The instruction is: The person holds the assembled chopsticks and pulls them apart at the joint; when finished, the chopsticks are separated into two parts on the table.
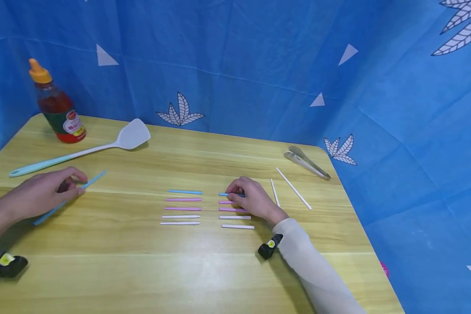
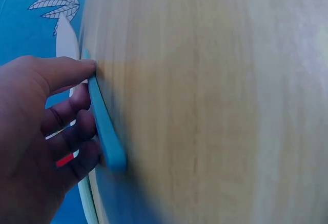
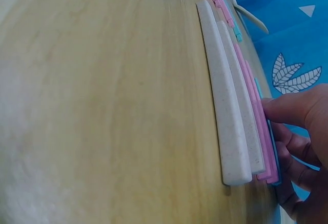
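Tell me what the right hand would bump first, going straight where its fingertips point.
Probably the left column's blue stick, across a gap from the right hand and its pinched stick; depth is unclear, so it might pass over.

Blue sticks [image 2: 108, 137], pink sticks [image 1: 183, 199], white sticks [image 3: 223, 106], leaf-printed blue cloth [image 1: 235, 52]

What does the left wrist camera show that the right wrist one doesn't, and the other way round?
Only the left wrist view shows the left hand pinching a long blue stick. Only the right wrist view shows the right hand on a shorter blue stick, beside pink sticks and white sticks. Both show the wooden table, leaf-printed blue cloth and part of the spatula.
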A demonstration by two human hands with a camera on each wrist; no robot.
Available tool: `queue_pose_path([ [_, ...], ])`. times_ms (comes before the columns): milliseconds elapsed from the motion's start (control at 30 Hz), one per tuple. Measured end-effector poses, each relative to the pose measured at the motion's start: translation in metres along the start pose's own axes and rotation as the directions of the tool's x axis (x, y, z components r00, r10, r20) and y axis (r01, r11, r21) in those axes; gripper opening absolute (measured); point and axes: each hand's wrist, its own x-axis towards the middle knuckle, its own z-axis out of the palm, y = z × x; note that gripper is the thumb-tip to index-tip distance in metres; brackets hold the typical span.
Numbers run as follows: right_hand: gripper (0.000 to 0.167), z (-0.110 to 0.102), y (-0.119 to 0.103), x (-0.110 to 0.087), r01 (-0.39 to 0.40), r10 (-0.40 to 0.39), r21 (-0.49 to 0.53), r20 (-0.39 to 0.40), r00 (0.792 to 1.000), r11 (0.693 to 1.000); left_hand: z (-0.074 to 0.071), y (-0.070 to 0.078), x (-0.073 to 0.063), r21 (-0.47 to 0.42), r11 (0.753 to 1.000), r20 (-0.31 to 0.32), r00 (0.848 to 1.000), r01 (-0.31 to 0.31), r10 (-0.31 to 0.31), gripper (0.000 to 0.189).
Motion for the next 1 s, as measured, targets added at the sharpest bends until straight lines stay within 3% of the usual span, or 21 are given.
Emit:
queue_pose_path([
  [233, 0.009, 0.000, -0.002, 0.001, -0.011, 0.011, 0.010, 0.007, 1.000, 1.000, 0.000, 0.007, 0.002, 0.147, 0.987, 0.000, 0.998, -0.061, 0.062, 0.027],
  [333, 0.009, 0.000, -0.003, 0.001, -0.015, 0.015, 0.014, 0.009, 1.000, 1.000, 0.001, 0.011, 0.003, 0.131, 0.989, -0.013, 0.998, -0.062, 0.064, 0.017],
  [467, 0.008, 0.000, -0.003, 0.001, -0.017, 0.016, 0.016, 0.011, 1.000, 1.000, -0.002, 0.013, 0.004, 0.113, 0.993, 0.009, 0.999, -0.044, 0.043, 0.017],
  [833, 0.008, 0.000, -0.002, 0.002, -0.014, 0.014, 0.023, 0.014, 1.000, 1.000, -0.002, 0.009, 0.006, 0.087, 0.993, 0.026, 0.997, -0.081, 0.079, 0.009],
  [1000, 0.013, -0.001, -0.001, -0.001, -0.034, 0.034, 0.056, 0.005, 0.999, 0.998, 0.002, 0.011, 0.007, 0.075, 0.990, 0.004, 0.993, -0.117, 0.117, 0.007],
])
